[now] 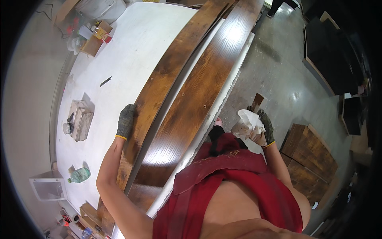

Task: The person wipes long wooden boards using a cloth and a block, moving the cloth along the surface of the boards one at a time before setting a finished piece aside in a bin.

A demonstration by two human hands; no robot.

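Note:
Two long brown wood-grain boards lie side by side on the white table. My left hand (126, 120), in a dark knit glove with a yellow cuff, closes on the outer edge of the left board (155, 89). The right board (195, 85) has a few small round holes and lies along the table's near edge. Off that edge, over the floor, my right hand (267, 126) is gloved too and closed round a crumpled white cloth (248, 122). A flat brown blade-like piece (258, 101) sticks out beyond the cloth; its lower end is hidden.
On the white table (131, 47) stand a tape-wrapped block (82, 119), a green plastic bottle (79, 174) and an open cardboard box (96, 39). A short dark strip (106, 81) lies nearby. Stacked brown panels (308, 155) and black panels (332, 55) stand on the floor at right.

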